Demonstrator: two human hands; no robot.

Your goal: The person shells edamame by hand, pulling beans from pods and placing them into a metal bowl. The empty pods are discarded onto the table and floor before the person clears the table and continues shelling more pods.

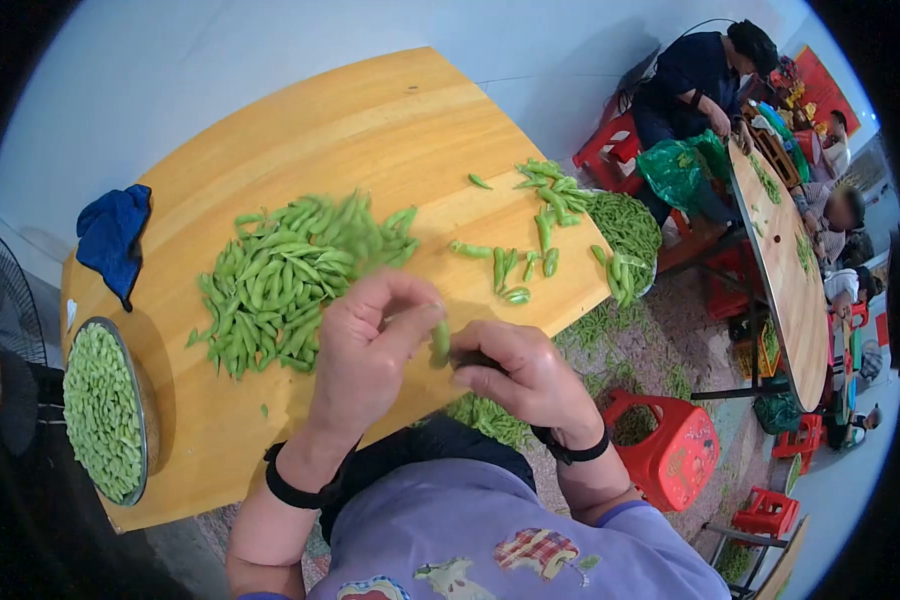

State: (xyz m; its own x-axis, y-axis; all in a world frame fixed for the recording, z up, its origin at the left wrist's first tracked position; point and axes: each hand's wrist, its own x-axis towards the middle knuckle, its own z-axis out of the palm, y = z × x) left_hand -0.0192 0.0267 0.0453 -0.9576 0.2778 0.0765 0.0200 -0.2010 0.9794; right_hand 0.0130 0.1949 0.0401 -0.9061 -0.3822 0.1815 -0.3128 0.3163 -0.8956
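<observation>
A single green soybean pod (441,342) hangs between my two hands over the table's front edge. My left hand (372,335) is closed, with thumb and forefinger pinched on the upper end of that pod. Close on its right is my right hand (515,368), fingers curled and thumb pressed toward the forefinger. Whatever it may hold is hidden. Beyond my left hand lies a heap of soybean pods (280,275) on the wooden table (370,120); its upper right part is blurred. Several loose pods (515,262) are scattered to the right.
A metal bowl of shelled beans (105,410) stands at the left, near a blue cloth (115,235). Beyond the right edge is a container full of green pods (625,235). A red stool (670,450) stands right. People sit around another table (795,300).
</observation>
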